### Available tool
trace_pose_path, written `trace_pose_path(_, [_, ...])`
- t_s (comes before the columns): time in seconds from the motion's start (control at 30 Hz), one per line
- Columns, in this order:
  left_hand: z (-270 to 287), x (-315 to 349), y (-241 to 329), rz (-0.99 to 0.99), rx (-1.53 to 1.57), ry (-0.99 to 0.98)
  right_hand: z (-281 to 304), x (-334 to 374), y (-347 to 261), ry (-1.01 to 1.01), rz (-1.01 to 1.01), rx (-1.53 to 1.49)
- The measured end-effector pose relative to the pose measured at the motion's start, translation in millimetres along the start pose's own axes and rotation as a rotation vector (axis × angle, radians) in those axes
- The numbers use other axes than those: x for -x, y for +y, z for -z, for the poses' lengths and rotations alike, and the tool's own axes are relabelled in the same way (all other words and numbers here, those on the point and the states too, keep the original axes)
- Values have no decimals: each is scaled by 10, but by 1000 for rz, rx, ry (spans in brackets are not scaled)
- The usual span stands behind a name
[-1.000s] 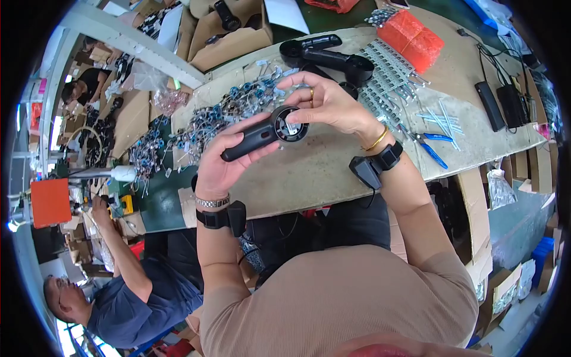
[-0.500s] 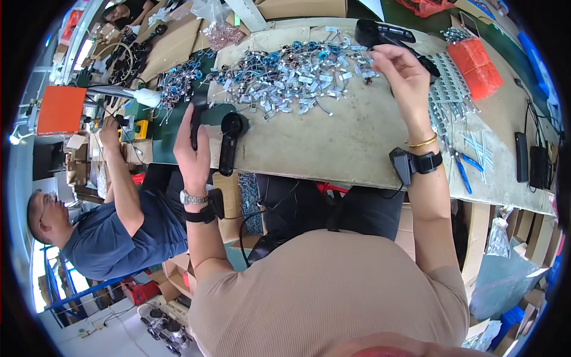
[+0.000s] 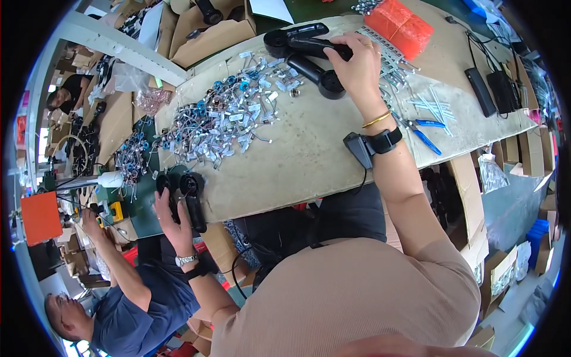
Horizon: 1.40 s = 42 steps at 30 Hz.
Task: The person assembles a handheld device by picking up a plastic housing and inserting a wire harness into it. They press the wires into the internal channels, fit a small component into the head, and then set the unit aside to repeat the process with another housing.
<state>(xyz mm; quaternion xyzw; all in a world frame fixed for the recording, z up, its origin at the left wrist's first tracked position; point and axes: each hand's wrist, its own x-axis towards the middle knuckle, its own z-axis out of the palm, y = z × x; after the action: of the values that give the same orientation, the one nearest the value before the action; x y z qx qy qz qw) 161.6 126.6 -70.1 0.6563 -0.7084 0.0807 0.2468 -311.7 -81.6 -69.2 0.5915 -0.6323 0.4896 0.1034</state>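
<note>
My right hand (image 3: pixel 361 66) reaches to the far side of the table, its fingers and thumb closed on the end of a black plastic handle-shaped housing (image 3: pixel 315 47). A similar black housing (image 3: pixel 275 43) lies behind it, and another, round-headed one (image 3: pixel 331 85) lies just below the hand. At the table's left front, my left hand (image 3: pixel 173 225) has its fingers and thumb spread beside a black housing (image 3: pixel 163 183), partly hidden by the hand. Right next to that one lies another black housing with a round open head (image 3: pixel 193 196).
A heap of small motors with wires and silvery parts (image 3: pixel 220 116) covers the left middle of the table. Blue-handled pliers (image 3: pixel 425 135), white sticks (image 3: pixel 434 107) and a red-wrapped bundle (image 3: pixel 398 27) lie right. A co-worker (image 3: pixel 128 303) works at the left.
The view has swung right. My right hand, before lifted with loose fingers, now grips a black housing. The black housing at my left hand has come down next to the other one.
</note>
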Motion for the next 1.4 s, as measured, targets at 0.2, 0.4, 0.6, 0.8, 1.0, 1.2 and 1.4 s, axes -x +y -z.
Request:
trace_pose_path(0.2, [159, -205, 357, 24, -42, 275, -11, 47, 62, -90, -14, 97])
trace_pose_path(0.4, [38, -712, 1259, -21, 577, 165, -65, -39, 43, -63, 121, -209])
trace_pose_path(0.6, [-519, -1200, 1986, 203, 1368, -387, 41, 81, -459, -358, 234, -771])
trace_pose_path(0.8, [-965, -1530, 2175, 424, 1736, -389, 85, 199, -640, -461, 338, -839])
trace_pose_path(1.0, [-1057, -1609, 1725, 453, 1952, -83, 33, 252, -566, -537, 90, -837])
trace_pose_path(1.2, [-1035, -1651, 1462, 483, 2075, 18, -49, 426, -670, -769, 186, -542])
trace_pose_path(1.4, [-1064, -1614, 1589, 589, 2036, -7, -189, 547, -627, -756, 147, -505])
